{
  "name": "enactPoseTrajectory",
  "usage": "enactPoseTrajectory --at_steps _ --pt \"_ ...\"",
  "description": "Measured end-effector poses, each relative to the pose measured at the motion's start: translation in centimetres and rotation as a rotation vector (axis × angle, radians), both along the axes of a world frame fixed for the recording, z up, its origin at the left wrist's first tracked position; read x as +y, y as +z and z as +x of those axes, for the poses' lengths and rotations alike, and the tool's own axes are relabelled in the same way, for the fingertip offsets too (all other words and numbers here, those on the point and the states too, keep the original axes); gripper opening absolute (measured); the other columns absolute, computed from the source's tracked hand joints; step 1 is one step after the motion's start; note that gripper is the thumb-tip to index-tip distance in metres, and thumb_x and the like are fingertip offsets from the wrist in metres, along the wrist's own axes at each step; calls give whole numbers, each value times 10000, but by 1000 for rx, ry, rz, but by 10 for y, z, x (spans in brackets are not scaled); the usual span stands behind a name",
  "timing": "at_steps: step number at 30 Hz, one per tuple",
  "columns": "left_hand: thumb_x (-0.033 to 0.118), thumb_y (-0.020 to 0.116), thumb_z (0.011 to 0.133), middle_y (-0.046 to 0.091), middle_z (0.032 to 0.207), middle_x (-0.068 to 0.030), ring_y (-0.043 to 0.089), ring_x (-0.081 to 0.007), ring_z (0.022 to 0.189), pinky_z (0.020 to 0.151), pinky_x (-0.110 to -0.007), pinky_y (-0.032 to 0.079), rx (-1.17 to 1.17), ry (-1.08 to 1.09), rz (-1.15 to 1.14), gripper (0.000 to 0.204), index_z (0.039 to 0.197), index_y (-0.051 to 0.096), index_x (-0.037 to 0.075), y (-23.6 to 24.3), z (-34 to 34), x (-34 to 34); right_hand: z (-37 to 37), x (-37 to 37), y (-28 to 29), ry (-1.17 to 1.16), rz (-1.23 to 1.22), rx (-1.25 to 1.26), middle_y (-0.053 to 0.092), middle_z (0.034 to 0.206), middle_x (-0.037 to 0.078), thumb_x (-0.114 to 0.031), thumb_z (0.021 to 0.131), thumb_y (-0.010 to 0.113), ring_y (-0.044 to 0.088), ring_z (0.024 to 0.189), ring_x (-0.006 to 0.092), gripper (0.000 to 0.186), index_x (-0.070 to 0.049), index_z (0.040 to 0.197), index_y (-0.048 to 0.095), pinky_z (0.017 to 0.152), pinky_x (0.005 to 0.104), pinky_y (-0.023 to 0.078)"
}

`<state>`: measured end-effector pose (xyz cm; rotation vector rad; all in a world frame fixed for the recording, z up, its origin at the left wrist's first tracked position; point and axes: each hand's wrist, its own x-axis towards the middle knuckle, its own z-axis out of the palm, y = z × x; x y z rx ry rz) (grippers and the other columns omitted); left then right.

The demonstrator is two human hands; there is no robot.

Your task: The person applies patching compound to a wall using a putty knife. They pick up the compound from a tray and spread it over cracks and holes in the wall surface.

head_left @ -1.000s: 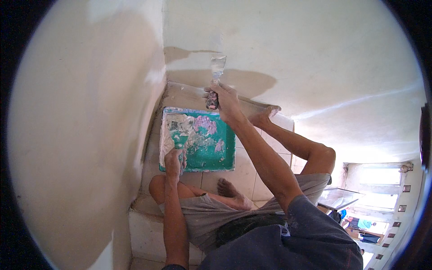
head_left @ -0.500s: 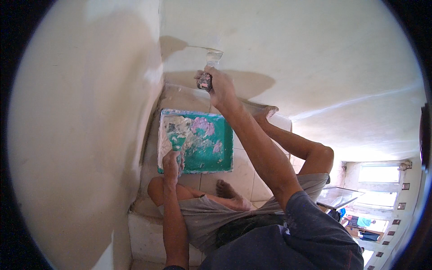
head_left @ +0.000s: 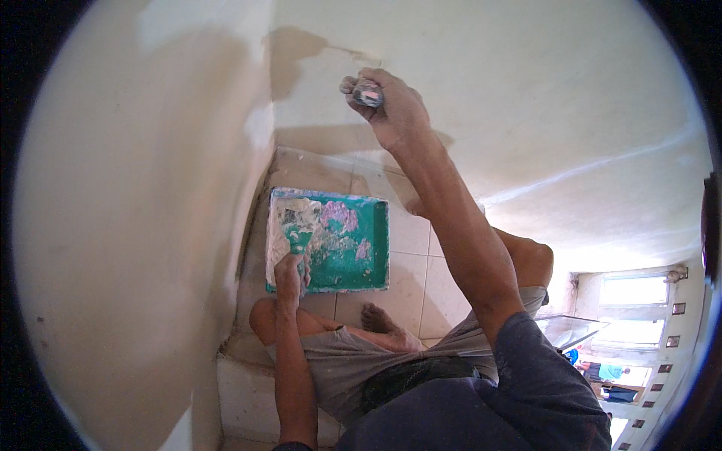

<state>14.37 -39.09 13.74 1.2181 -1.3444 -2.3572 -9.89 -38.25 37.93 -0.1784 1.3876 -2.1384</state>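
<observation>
My right hand (head_left: 391,113) is closed round the dark, putty-smeared handle of a putty knife (head_left: 368,94), raised against the pale wall (head_left: 489,83) ahead; its blade is mostly hidden beyond the fist. My left hand (head_left: 288,279) grips a second, green-handled scraper (head_left: 299,239) at the left side of a square green tray (head_left: 353,270), its blade coated with white putty. Inside the tray are smears of white and pink putty. The tray rests on a tiled floor (head_left: 398,308) in front of my bent legs and bare foot (head_left: 380,322).
A side wall (head_left: 135,225) rises close on my left, meeting the front wall in a corner. At the lower right are bright windows (head_left: 632,289), a glass panel (head_left: 564,327) and a distant person in a light blue top (head_left: 608,370).
My right hand with its knife has moved up the wall, first slightly left, then to the right. My left hand stays at the tray.
</observation>
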Motion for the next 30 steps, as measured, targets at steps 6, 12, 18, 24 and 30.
enactPoseTrajectory --at_steps 6,12,18,24,30 --pt "200 458 834 482 589 -24 448 -97 433 391 -226 353 34 52 -2 216 782 541 7 -7 0 1 17 45 -31 88 212 146 567 789 89 -162 846 528 543 591 140 194 10 937 529 482 264 455" --pt "194 468 826 488 592 -27 443 -98 436 393 -227 358 -3 33 -13 210 764 543 8 -1 -2 1 5 98 -126 204 780 344 555 662 61 -145 769 604 538 565 145 248 -13 954 506 461 278 428" --pt "190 477 819 492 594 -29 440 -96 438 393 -227 362 -2 61 8 203 748 543 12 -7 0 0 -6 118 -103 154 1137 1072 588 770 242 -112 654 649 590 753 406 397 3 972 441 688 429 467" --pt "187 478 810 491 591 -33 428 -94 440 394 -225 359 53 44 17 199 743 542 11 -7 -1 1 -37 129 -61 164 1242 1337 604 804 155 -158 711 607 603 750 282 234 -31 902 558 671 404 474" --pt "201 467 823 487 577 -28 418 -96 410 371 -218 328 3 73 0 212 754 539 14 -3 -4 3 -41 137 -65 90 1269 1679 595 953 146 -239 773 551 568 898 283 276 -26 946 582 761 418 462"
